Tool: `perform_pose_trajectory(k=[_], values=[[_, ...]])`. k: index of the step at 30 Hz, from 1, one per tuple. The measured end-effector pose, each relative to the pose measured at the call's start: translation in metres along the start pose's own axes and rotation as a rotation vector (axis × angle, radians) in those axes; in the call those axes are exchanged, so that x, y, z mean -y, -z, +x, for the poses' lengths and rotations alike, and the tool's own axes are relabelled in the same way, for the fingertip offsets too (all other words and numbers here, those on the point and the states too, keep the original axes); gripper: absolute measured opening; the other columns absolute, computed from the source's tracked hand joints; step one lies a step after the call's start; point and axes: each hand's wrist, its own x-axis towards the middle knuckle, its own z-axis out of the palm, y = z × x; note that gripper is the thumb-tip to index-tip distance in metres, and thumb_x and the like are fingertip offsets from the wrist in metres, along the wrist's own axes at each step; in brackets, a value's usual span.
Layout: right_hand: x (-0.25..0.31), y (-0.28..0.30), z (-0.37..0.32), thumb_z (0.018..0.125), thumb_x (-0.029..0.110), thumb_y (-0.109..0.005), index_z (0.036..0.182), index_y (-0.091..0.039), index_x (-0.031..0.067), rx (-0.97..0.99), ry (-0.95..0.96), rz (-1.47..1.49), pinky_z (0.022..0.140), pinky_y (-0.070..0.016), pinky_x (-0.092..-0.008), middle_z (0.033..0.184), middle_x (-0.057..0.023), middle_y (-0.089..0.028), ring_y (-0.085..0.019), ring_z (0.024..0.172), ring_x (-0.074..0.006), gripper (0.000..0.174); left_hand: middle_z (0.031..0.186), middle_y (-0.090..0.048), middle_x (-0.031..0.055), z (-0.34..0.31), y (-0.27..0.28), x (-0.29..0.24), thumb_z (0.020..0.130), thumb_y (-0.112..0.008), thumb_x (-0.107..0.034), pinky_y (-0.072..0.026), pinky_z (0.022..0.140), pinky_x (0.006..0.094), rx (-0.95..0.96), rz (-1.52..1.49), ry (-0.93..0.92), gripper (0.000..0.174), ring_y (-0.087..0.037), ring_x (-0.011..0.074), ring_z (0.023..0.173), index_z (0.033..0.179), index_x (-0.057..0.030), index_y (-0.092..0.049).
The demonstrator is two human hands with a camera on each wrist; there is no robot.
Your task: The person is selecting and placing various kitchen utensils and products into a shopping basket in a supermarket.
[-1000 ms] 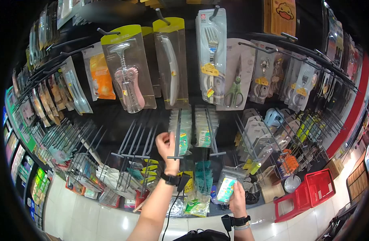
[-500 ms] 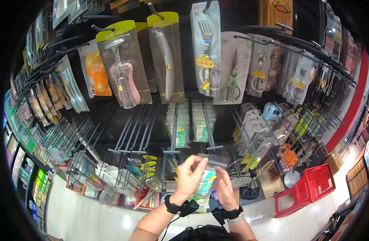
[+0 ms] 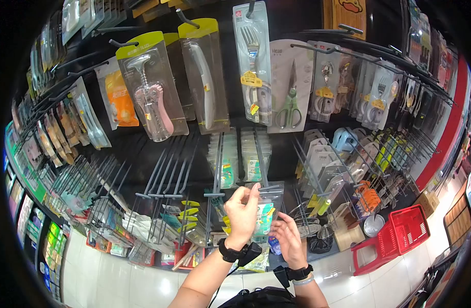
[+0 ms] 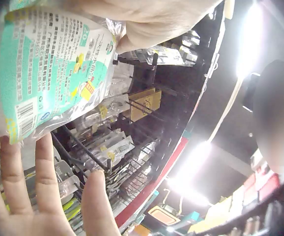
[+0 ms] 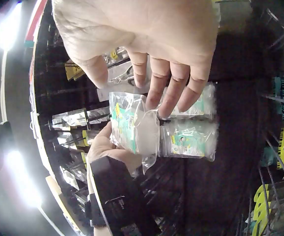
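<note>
Pinched at its upper left by my left hand (image 3: 241, 215), a clear zip-top packet with a teal and white label (image 3: 265, 219) hangs upright below the central hooks. Small printed text and a barcode show on the packet (image 4: 58, 73) in the left wrist view. My right hand (image 3: 290, 238) is just right of and below the packet, palm toward it, with fingers spread and slightly bent. In the right wrist view, fingertips of my right hand (image 5: 147, 44) lie close to the packet's edge (image 5: 125, 123); whether they touch it is unclear.
Similar packets (image 3: 253, 159) hang on two hooks behind my hands. Above them hang a corkscrew (image 3: 153, 102), a fork pack (image 3: 252, 61) and scissors (image 3: 289, 97). Wire hooks jut out on both sides. A red basket (image 3: 410, 228) stands at the lower right.
My left hand has come down from the hanging packets and taken the packet that my right hand held lower right. The packet is higher and further left; my right hand has opened beside it.
</note>
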Motion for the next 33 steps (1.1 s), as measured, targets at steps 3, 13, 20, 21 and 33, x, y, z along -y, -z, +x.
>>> perform_pose_trajectory(k=[3, 13, 20, 21, 33], values=[[0.002, 0.003, -0.002, 0.091, 0.026, -0.049, 0.135, -0.03, 0.0031, -0.022, -0.016, -0.055, 0.09, -0.0406, -0.0331, 0.122, -0.0162, -0.048, -0.049, 0.108, -0.0213, 0.053, 0.06, -0.058, 0.0, 0.003, -0.004, 0.004, 0.086, -0.063, -0.017, -0.0383, 0.051, 0.0194, -0.026, -0.057, 0.009, 0.028, -0.048, 0.0022, 0.056, 0.065, -0.0014, -0.054], [0.013, 0.014, -0.013, 0.09, 0.031, -0.05, 0.137, -0.026, 0.0038, -0.148, 0.027, -0.131, 0.089, -0.0431, -0.0357, 0.126, -0.0195, -0.046, -0.05, 0.111, -0.0263, 0.06, 0.054, -0.045, -0.0029, 0.063, -0.027, 0.05, 0.086, -0.063, -0.019, -0.0311, 0.047, 0.0225, -0.102, 0.074, -0.042, 0.032, -0.038, 0.0035, 0.053, 0.062, -0.0018, -0.05], [0.024, 0.025, -0.038, 0.09, 0.027, -0.049, 0.136, -0.028, 0.0028, -0.238, 0.062, -0.152, 0.086, -0.0448, -0.0347, 0.115, -0.0193, -0.053, -0.055, 0.103, -0.0258, 0.056, 0.05, -0.044, -0.001, 0.102, -0.041, 0.071, 0.083, -0.065, -0.026, -0.032, 0.046, 0.0263, -0.192, 0.13, -0.126, 0.038, -0.036, 0.0056, 0.052, 0.06, -0.0006, -0.05], [0.025, 0.026, -0.043, 0.09, 0.027, -0.049, 0.136, -0.028, 0.0026, -0.248, 0.066, -0.162, 0.085, -0.045, -0.034, 0.114, -0.0187, -0.053, -0.055, 0.102, -0.0253, 0.056, 0.052, -0.048, -0.0011, 0.101, -0.036, 0.069, 0.084, -0.064, -0.024, -0.0351, 0.047, 0.0247, -0.164, 0.217, -0.125, 0.032, -0.04, 0.005, 0.053, 0.065, -0.0006, -0.054], [0.016, 0.051, -0.128, 0.095, 0.023, -0.043, 0.083, -0.056, 0.002, -0.553, -0.008, -0.169, 0.07, -0.0456, -0.0279, 0.073, -0.0045, -0.055, -0.053, 0.069, -0.0131, 0.027, 0.062, -0.053, 0.0118, -0.08, 0.049, 0.08, 0.072, -0.044, 0.006, -0.0432, 0.058, 0.0333, 0.416, 0.181, -0.135, 0.011, -0.053, 0.0257, 0.058, 0.063, 0.0017, -0.051]])
